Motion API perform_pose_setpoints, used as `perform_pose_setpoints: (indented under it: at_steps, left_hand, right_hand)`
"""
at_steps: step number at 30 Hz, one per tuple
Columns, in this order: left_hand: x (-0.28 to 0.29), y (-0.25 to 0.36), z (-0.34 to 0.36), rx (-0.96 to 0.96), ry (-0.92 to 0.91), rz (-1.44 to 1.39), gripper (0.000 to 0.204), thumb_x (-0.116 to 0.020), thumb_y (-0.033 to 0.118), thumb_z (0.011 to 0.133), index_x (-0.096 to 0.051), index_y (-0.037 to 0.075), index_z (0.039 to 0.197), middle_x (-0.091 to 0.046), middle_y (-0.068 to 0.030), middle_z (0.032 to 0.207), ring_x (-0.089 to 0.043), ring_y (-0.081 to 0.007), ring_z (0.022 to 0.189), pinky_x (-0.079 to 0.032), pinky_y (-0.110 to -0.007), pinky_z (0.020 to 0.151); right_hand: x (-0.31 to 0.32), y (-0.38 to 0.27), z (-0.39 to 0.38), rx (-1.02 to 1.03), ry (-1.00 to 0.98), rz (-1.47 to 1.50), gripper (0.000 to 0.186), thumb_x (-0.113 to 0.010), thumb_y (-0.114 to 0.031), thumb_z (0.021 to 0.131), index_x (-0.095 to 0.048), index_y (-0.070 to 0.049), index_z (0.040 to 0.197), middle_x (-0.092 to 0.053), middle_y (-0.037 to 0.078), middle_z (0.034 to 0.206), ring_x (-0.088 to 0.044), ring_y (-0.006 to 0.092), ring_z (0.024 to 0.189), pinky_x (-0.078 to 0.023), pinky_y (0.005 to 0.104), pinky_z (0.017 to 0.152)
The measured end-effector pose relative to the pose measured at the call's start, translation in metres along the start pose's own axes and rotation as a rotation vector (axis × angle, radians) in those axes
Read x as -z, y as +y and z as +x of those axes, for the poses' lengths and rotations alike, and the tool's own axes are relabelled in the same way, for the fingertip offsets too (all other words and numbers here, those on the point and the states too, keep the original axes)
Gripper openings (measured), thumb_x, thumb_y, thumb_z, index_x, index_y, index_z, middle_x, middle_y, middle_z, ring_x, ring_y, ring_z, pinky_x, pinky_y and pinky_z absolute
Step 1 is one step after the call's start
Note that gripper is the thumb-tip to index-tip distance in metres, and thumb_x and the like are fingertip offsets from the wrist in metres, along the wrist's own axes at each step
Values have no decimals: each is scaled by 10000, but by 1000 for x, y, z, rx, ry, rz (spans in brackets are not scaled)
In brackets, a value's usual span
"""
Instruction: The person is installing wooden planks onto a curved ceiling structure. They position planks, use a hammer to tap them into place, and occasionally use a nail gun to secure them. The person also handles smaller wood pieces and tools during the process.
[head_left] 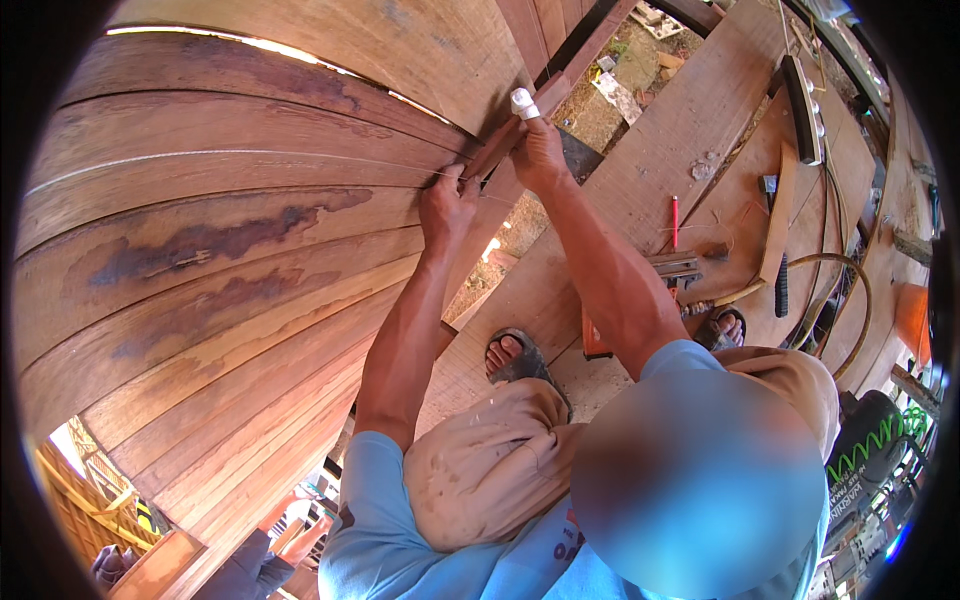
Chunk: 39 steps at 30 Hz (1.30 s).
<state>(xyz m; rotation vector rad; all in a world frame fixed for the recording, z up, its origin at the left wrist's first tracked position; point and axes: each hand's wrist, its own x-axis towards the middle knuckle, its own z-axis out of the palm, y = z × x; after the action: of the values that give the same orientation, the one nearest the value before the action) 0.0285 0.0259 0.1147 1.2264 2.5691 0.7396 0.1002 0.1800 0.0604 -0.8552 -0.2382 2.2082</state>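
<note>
A curved wall of reddish planks (230, 250), like the side of a wooden hull, fills the left half of the view, its boards streaked with darker stains. To its right a broad plank platform (640, 190) runs from the upper right down under the person, who squats on it in sandals.

Along the platform's right edge lie a long dark tool (800, 105), a coiled hose (850, 300) and a metal clamp-like piece (678, 266); a red pencil (675, 220) lies near the platform's middle.

Both arms reach up to the planked wall's right edge, where a narrow wooden strip (500, 145) slants along the seam. The left hand (448, 205) is closed in a pinch against the seam just below the strip, with a thin pale line running leftward from its fingers along the plank; what it pinches is too small to tell. The right hand (540, 155) is wrapped tightly around a small white tube (524, 103), whose tip sticks up from the fist beside the strip's upper end.
</note>
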Motion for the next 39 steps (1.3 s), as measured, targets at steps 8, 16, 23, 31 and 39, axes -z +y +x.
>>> perform_pose_setpoints:
  at_steps: [8,16,23,31,39]
  left_hand:
    - [17,28,-24,57,160,-271,289,-722,206,913,-705,20,1134,-709,-80,802,-659,-169,720,-529,-334,692]
    - [15,79,-61,147,-181,-523,273,-729,186,930,-692,-10,1117,-713,-62,916,-628,-110,780,-510,-274,720]
    - [37,174,1,-59,-424,-1112,407,-752,117,905,-633,-18,1270,-654,-91,1200,-594,-185,1143,-451,-358,1042]
    - [77,185,4,-210,-304,-1029,369,-694,130,940,-589,1,1270,-643,-101,1136,-603,-177,1107,-496,-330,961]
    - [110,229,3,-967,137,-644,399,-652,35,952,-580,14,1344,-552,-207,1368,-586,-340,1227,-489,-449,1025]
  right_hand:
    - [28,-57,3,177,-79,167,312,-802,-400,866,-608,-166,936,-645,22,856,-634,195,807,-505,420,823]
    - [42,-143,-45,215,29,459,358,-772,-448,858,-603,-155,978,-651,56,940,-622,246,926,-489,513,872]
    - [-30,-154,-112,293,-383,523,308,-709,-390,919,-610,-104,973,-644,68,965,-631,261,974,-480,504,978]
    - [-80,-202,-164,178,-900,528,618,-907,-419,709,-527,-179,1133,-534,-29,934,-569,178,975,-432,514,1055]
    - [-89,-191,-181,-74,-1137,787,673,-918,-405,705,-508,-118,1156,-509,28,944,-567,239,953,-497,507,977]
